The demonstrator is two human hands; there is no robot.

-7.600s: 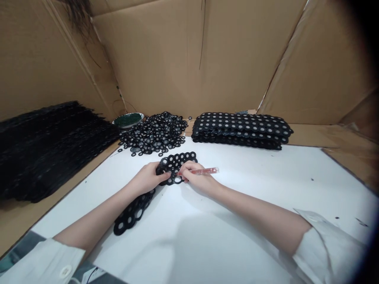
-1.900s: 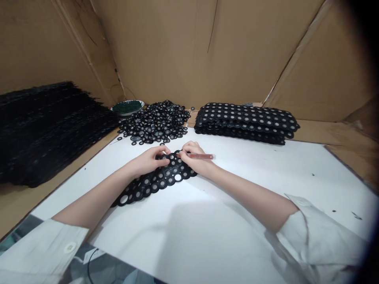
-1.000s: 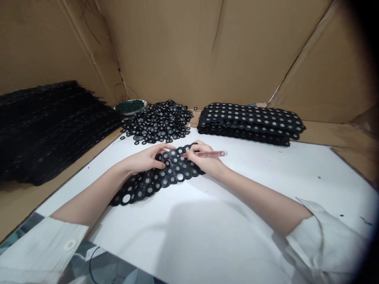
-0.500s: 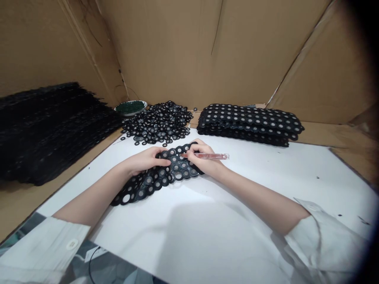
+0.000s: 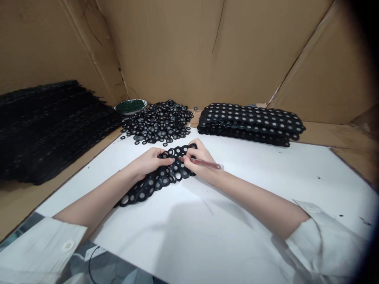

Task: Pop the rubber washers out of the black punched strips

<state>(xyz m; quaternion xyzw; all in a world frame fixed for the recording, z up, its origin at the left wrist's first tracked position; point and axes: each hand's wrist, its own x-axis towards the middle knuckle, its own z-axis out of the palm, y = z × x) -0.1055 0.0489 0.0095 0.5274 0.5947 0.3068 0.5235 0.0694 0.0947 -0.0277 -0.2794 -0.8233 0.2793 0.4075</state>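
A black sheet of joined rings (image 5: 158, 182) lies bent over the white table, held between both hands. My left hand (image 5: 152, 161) grips its upper left part, thumb on top and the other fingers hidden behind it. My right hand (image 5: 202, 161) is closed around a slim reddish, clear-ended tool (image 5: 209, 164), whose kind I cannot make out. The tool's tip is at the rings near my left thumb, mostly covered by my fingers. Some fingers of my right hand also touch the sheet's right edge.
Behind my hands is a heap of loose black rings (image 5: 160, 122). Beside it stands a white dish (image 5: 130, 107) of dark green bits. Stacked ring sheets (image 5: 250, 122) lie at the back right, and a tall black stack (image 5: 53, 130) at the left. Cardboard walls (image 5: 177, 51) enclose the table (image 5: 237, 244).
My right hand has shifted slightly left and turned, so the tool's clear end now points lower. The left thumb has slid a little to the right on the sheet.
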